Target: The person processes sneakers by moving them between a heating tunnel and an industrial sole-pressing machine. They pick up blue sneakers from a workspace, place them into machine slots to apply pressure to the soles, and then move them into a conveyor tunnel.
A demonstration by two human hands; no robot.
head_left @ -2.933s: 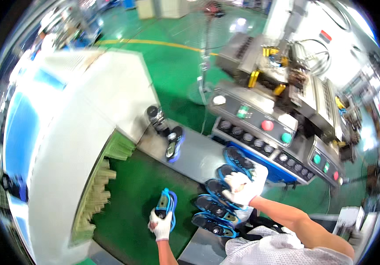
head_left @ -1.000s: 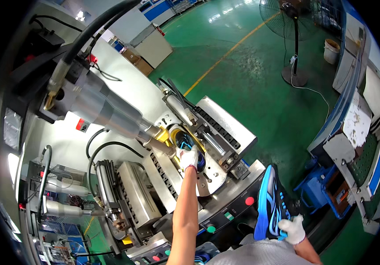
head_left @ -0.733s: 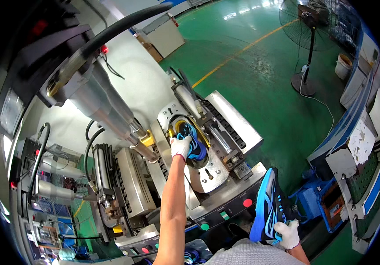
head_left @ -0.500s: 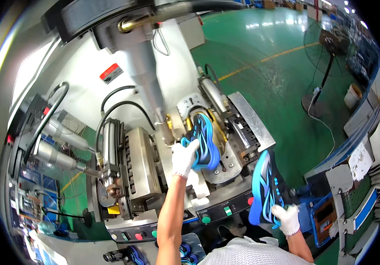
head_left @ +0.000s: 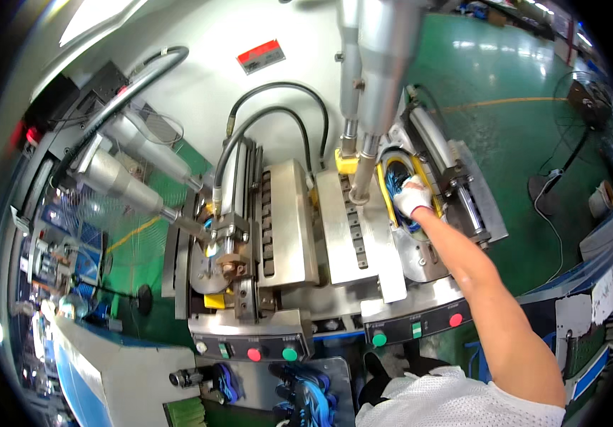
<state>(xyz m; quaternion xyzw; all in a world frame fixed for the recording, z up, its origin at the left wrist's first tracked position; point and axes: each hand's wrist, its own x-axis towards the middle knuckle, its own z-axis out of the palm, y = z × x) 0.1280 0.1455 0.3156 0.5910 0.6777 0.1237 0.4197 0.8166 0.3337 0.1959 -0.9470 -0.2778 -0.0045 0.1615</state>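
My right hand [head_left: 412,196], in a white glove, reaches far into the right-hand station of a press machine [head_left: 285,228]. Its fingers are curled over a black and blue sports shoe [head_left: 395,175], which sits down inside a yellow-edged mould [head_left: 383,191]. Glove and mould walls cover much of that shoe. Just left of the mould stand a steel block [head_left: 349,235] and a slanting metal cylinder [head_left: 385,71]. My left hand is out of the picture. Several black and blue shoes [head_left: 311,398] rest on a grey tray [head_left: 341,377] at the lower edge.
Control panels with a green button [head_left: 379,339] and a red button [head_left: 455,319] line the machine's front. Cylinders [head_left: 128,186] and black hoses [head_left: 278,85] crowd its left side. A standing fan [head_left: 588,107] and a pale bucket [head_left: 600,199] stand at the right.
My right hand has carried its shoe from the lower right into the mould. My left hand, which gripped another shoe there, has left the picture. The view has swung right-to-left across the machine.
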